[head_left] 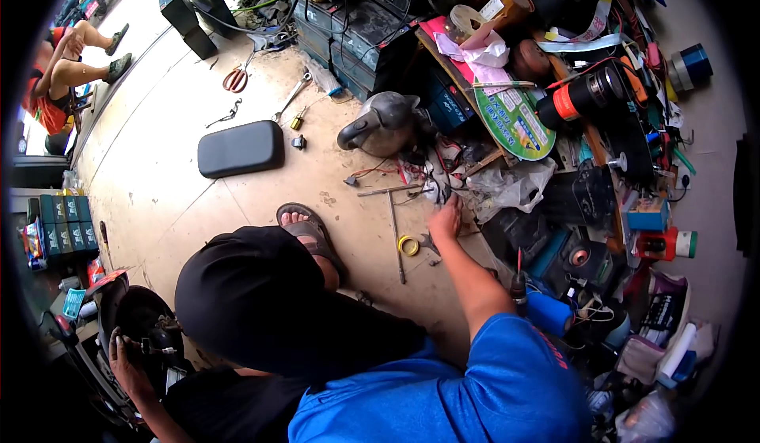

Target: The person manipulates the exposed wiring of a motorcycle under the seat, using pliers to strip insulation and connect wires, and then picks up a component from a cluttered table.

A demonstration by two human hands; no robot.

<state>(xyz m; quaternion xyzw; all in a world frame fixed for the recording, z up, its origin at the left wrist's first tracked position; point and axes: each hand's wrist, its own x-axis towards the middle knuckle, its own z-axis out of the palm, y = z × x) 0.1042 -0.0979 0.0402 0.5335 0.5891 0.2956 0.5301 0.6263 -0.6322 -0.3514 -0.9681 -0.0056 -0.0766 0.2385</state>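
My right hand (446,218) reaches to the edge of a heap of cables and plastic on the floor. Its fingers are closed around something dark that I cannot make out. Close by lie a metal T-handle wrench (395,237), a roll of yellow tape (408,245) and a crumpled clear plastic bag (514,190). At the lower left, my left hand (131,368) rests with fingers stretched out against a dark round vehicle part (146,316). A grey rounded casing (388,124) sits beyond the right hand.
On the tiled floor are a black padded seat (241,149), scissors (235,79), a spanner (293,96) and a small yellow padlock-like piece (297,121). Large batteries (348,39) stand behind. A cluttered shelf (598,150) lines the right. Another person (63,79) sits at the far left.
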